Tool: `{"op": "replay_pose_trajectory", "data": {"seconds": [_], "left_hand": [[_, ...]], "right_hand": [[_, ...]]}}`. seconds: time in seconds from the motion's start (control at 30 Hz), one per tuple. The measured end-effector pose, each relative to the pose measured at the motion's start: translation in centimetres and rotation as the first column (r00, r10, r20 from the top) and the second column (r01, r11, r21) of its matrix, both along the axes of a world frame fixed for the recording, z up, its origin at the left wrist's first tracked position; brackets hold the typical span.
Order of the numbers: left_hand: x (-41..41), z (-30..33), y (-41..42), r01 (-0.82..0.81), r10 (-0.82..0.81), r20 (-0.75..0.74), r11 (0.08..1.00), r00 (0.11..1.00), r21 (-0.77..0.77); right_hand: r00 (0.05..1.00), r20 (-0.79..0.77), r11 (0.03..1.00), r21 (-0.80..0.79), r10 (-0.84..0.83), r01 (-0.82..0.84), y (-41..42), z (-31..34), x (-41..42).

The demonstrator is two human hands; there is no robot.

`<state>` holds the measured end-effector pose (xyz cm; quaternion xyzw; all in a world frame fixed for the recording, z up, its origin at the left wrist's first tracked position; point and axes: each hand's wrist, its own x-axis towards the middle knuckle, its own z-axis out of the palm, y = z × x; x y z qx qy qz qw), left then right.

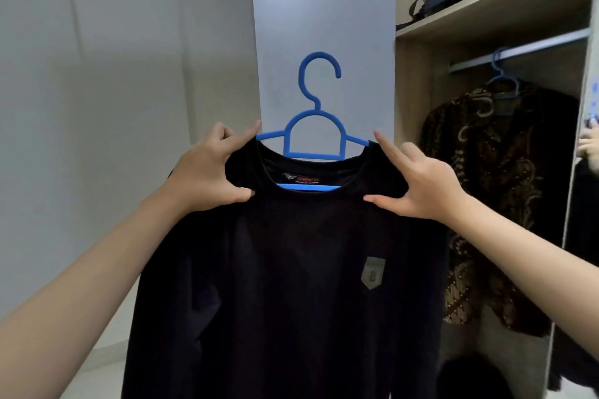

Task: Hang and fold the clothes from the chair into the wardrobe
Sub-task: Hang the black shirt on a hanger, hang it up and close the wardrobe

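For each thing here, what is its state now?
Black shirt: on blue hanger, held up by the shoulders.
Left hand: grip shut on shirt.
Right hand: grip shut on shirt.
Wardrobe: open.
Patterned shirt: hanging on rail.

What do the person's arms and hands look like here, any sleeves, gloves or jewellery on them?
Both forearms are bare up to the frame's edge, with no sleeve in view. The left hand and the right hand wear no gloves, and no rings, watch or bracelet show on the fingers or wrists. The nails look short and unpainted.
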<state>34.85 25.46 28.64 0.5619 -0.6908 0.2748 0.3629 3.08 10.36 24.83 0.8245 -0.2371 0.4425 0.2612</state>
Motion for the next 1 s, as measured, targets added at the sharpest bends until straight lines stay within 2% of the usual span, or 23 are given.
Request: {"op": "replay_pose_trajectory", "data": {"seconds": [0.17, 0.27, 0.37, 0.43, 0.57, 0.73, 1.0], "left_hand": [[0.7, -0.4, -2.4, 0.007, 0.009, 0.097, 0.986, 0.995, -0.168], [1.2, -0.9, -3.8, -0.085, 0.109, 0.061, 0.946, 0.992, -0.312], [1.5, -1.9, -5.4, -0.05, 0.071, 0.039, 0.918, 0.997, -0.394], [1.6, -2.1, -6.4, -0.006, 0.03, 0.055, 0.923, 0.998, -0.386], [0.4, -2.0, -8.3, 0.024, -0.002, 0.082, 0.962, 0.997, -0.274], [-1.8, -0.9, -12.3, 0.028, -0.016, 0.056, 0.975, 0.998, -0.221], [-7.2, 2.7, -22.3, 0.025, -0.02, 0.026, 0.977, 0.999, -0.214]], "right_hand": [[0.997, 0.041, 0.995, -0.075, -0.058, 0.061, -0.8, 0.9, -0.5], [0.996, 0.052, 0.993, -0.096, -0.069, 0.074, -1.3, 1.8, -1.0], [0.994, 0.045, 0.99, -0.104, -0.096, 0.1, -1.7, 2.4, -1.4], [0.988, 0.031, 0.983, -0.1, -0.153, 0.156, -2.3, 2.5, -1.6], [0.97, 0.011, 0.969, -0.04, -0.242, 0.242, -4.8, 1.7, -2.6], [0.945, 0.11, 0.949, -0.039, -0.308, 0.314, -9.5, 0.6, -3.6], [0.838, 0.337, 0.899, 0.066, -0.428, 0.433, -18.9, 1.4, -7.2]]}}
